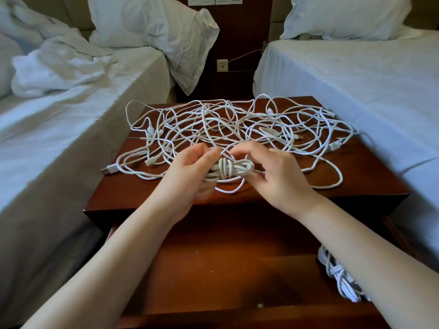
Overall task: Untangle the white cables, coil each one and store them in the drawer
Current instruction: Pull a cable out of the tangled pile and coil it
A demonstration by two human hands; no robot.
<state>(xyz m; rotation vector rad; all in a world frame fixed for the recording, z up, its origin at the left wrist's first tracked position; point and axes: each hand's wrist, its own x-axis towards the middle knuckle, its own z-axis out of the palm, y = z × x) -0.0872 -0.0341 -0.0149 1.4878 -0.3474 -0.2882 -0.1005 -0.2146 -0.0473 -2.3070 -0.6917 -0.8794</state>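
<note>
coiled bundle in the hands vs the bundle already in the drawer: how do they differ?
The held bundle is above the nightstand top, gripped by the left hand and right hand; the drawer bundle lies untouched in the open drawer, at its right side. The held bundle shows fully, with a loose loop hanging below; the drawer bundle is partly hidden by the right forearm. Both are white cable, wrapped around the middle.

One head-worn view, looking forward and down.
We look from above and behind both hands, close to them; the nightstand (356, 184) lies beyond our fingertips, the open drawer (213, 269) beneath our wrists, beds to either side.
</note>
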